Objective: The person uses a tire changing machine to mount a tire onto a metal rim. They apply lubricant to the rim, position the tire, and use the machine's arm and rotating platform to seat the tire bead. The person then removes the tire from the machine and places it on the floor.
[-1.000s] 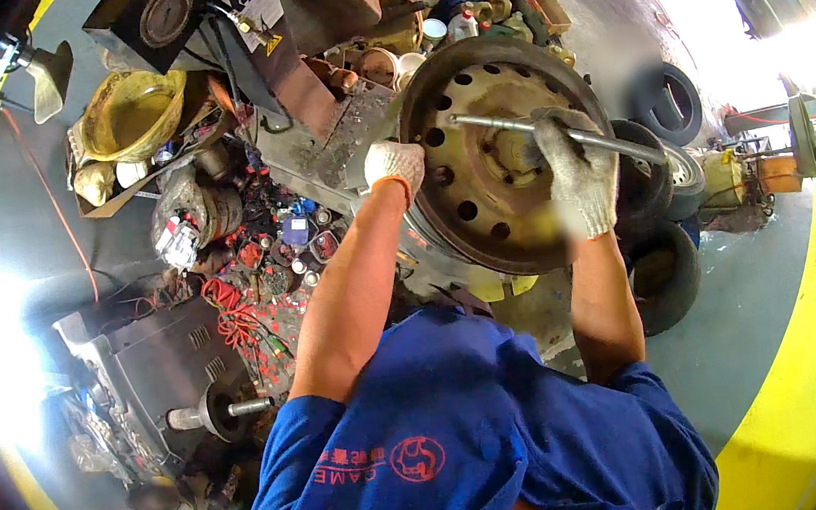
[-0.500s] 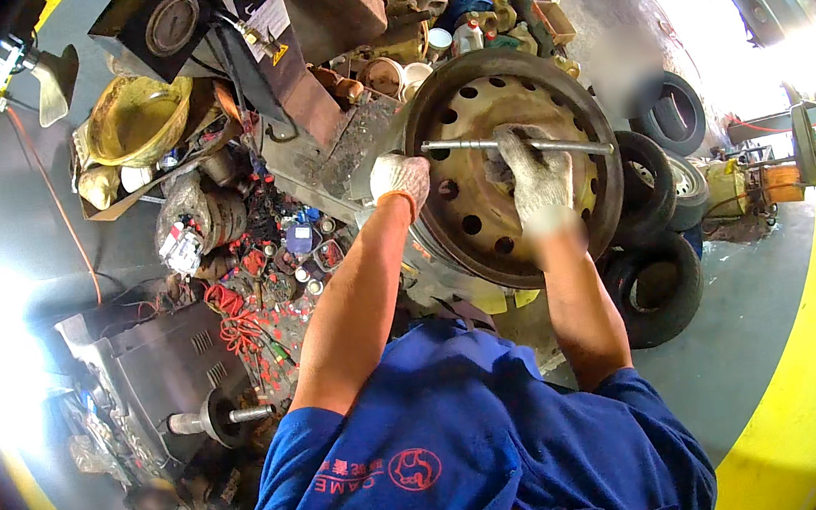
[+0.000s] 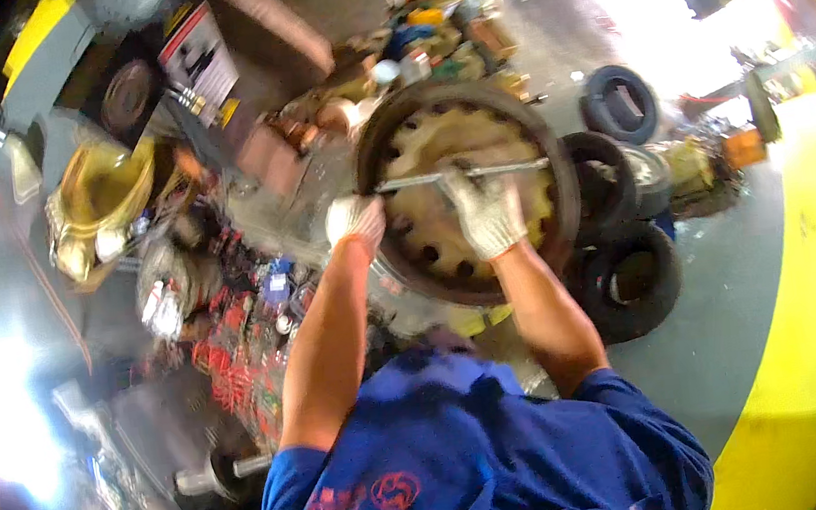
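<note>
A rusty steel wheel rim (image 3: 427, 271) with round holes around its disc faces up in front of me. A straight metal bar (image 3: 527, 166) lies across its middle. My right hand (image 3: 485, 208), in a whitish knitted glove, reaches over the disc with its fingers closed around the middle of the bar. At the rim's left edge is my left hand (image 3: 356, 223), gloved the same way, closed on that edge near the bar's left end. Its fingertips are hidden. What lies under the bar's middle is covered by my right hand.
Dark tyres (image 3: 632, 280) lie right of the rim, with another tyre (image 3: 619, 105) farther off. A yellow basin (image 3: 109, 188) and a machine with a gauge (image 3: 125, 94) stand left. Bottles and tubs (image 3: 423, 37) crowd the back; red cords (image 3: 239, 365) litter the left floor.
The whole view has swung and turned a little, and is now blurred. Both hands stay at about the same places on the rim and bar.
</note>
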Demonstrator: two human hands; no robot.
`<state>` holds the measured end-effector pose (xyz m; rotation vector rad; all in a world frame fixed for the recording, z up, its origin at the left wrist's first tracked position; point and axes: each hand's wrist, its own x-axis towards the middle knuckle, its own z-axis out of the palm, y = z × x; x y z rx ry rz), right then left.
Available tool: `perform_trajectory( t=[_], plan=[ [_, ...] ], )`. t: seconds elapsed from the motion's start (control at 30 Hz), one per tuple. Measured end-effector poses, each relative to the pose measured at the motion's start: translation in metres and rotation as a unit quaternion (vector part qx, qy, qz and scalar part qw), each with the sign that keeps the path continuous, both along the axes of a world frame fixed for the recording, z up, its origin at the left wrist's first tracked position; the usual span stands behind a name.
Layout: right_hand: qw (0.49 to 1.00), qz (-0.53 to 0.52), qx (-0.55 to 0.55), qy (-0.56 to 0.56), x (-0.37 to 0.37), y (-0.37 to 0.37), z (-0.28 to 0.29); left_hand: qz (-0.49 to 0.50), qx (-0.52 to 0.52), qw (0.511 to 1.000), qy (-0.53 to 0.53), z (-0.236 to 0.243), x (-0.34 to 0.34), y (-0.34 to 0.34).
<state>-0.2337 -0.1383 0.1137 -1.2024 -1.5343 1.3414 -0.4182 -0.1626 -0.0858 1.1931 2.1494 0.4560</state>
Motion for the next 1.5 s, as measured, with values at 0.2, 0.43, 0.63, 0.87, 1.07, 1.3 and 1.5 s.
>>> perform_trajectory(
  t=[0.2, 0.43, 0.63, 0.87, 1.07, 1.3, 1.5],
  plan=[
    [0.993, 0.042, 0.067, -0.082, -0.006, 0.021, 0.001, 0.186, 0.039, 0.968, -0.165, -0.004, -0.012, -0.005],
    [0.983, 0.1, 0.059, -0.141, -0.014, 0.041, 0.015, 0.128, 0.023, 0.986, -0.103, 0.025, -0.008, -0.002],
    [0.982, 0.044, 0.093, -0.159, -0.008, 0.053, 0.003, 0.194, 0.012, 0.967, -0.167, 0.08, 0.009, -0.004],
    [0.979, 0.093, 0.134, -0.126, 0.009, 0.047, -0.01, 0.239, 0.019, 0.944, -0.227, 0.053, 0.011, 0.0],
    [0.94, 0.139, 0.227, -0.211, 0.004, 0.04, 0.025, 0.26, 0.026, 0.931, -0.256, 0.053, 0.008, 0.005],
    [0.966, 0.118, 0.196, -0.119, 0.002, 0.045, 0.01, 0.172, 0.011, 0.969, -0.178, 0.032, -0.001, 0.012],
    [0.954, 0.075, 0.261, -0.124, -0.001, 0.04, 0.014, 0.188, -0.035, 0.97, -0.152, 0.102, 0.016, 0.002]
  ],
)
